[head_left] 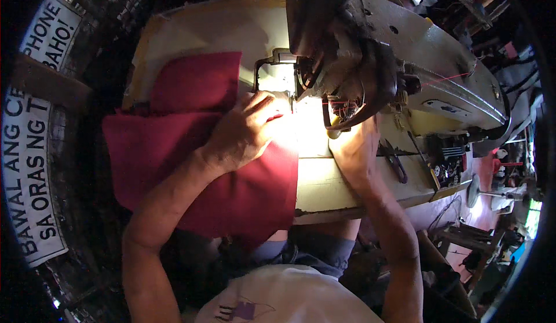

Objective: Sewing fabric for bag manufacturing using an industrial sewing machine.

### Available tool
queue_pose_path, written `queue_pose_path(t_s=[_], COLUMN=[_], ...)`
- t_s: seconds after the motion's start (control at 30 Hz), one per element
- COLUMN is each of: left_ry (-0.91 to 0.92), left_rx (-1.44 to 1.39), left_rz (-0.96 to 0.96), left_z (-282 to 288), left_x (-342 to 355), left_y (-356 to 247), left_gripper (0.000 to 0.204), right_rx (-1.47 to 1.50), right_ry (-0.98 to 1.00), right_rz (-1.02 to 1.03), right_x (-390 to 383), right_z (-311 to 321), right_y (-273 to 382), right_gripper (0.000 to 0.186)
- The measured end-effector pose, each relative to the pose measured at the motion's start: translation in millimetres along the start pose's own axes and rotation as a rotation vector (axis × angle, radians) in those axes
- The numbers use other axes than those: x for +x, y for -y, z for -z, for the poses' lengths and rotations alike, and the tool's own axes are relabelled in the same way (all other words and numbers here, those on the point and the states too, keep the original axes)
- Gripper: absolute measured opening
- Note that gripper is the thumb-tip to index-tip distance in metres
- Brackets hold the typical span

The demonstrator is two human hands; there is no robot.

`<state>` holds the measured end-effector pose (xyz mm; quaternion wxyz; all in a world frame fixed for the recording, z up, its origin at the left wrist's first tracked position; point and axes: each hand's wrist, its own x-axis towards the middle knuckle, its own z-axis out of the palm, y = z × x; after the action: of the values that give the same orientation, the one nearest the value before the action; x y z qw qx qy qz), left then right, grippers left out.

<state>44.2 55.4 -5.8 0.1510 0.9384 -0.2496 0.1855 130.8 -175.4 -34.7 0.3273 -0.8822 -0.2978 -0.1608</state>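
Dark red cloth [174, 155] lies over the left part of the sewing table and hangs down over its front edge toward my lap. My left hand [246, 131] rests on this cloth beside the needle area, its fingers curled and pinching the fabric. A large industrial sewing machine [434, 62] stands over the table, with red thread running along it. Under the front of the machine head, my right hand [356, 149] lies on the table to the right of the needle. Its fingers are hidden by the head and bright glare.
Dark-handled scissors [395, 162] lie right of my right hand. The pale tabletop [324, 187] ends close to my lap. Lettered signs [35, 172] hang on mesh at the left. A standing fan [475, 191] and a wooden stool or bench [472, 239] are at the right.
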Motion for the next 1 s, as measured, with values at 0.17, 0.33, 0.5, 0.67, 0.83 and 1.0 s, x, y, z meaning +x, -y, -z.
queue_pose_path(t_s=[0.17, 0.33, 0.5, 0.67, 0.83, 1.0], left_ry=[-0.050, -0.059, -0.002, -0.038, -0.034, -0.019], left_rx=[-0.027, -0.018, -0.004, -0.017, -0.030, 0.009], left_rz=[0.040, 0.018, 0.040, 0.029, 0.023, 0.011], left_z=[-3.3, -2.9, -1.3, -2.2, -0.8, 0.8], left_x=[3.3, 2.7, 1.9, 3.4, 4.3, 5.1], left_y=[0.7, 1.0, 0.4, 1.3, 0.5, -0.8], left_gripper=[0.037, 0.035, 0.036, 0.035, 0.033, 0.034], right_rx=[0.085, -0.094, -0.134, -0.235, -0.093, -0.231], right_ry=[0.298, 0.414, 0.281, 0.394, 0.257, 0.397], right_rz=[0.341, 0.343, 0.034, 0.170, 0.215, 0.231], right_x=[-9.6, -3.5, -5.3, -1.0, 3.8, 7.1], right_z=[13.4, 17.0, 11.8, 14.7, 17.7, 15.2], right_y=[17.7, 23.0, 19.0, 16.2, 26.2, 27.1], right_gripper=[0.022, 0.020, 0.041, 0.049, 0.045, 0.037])
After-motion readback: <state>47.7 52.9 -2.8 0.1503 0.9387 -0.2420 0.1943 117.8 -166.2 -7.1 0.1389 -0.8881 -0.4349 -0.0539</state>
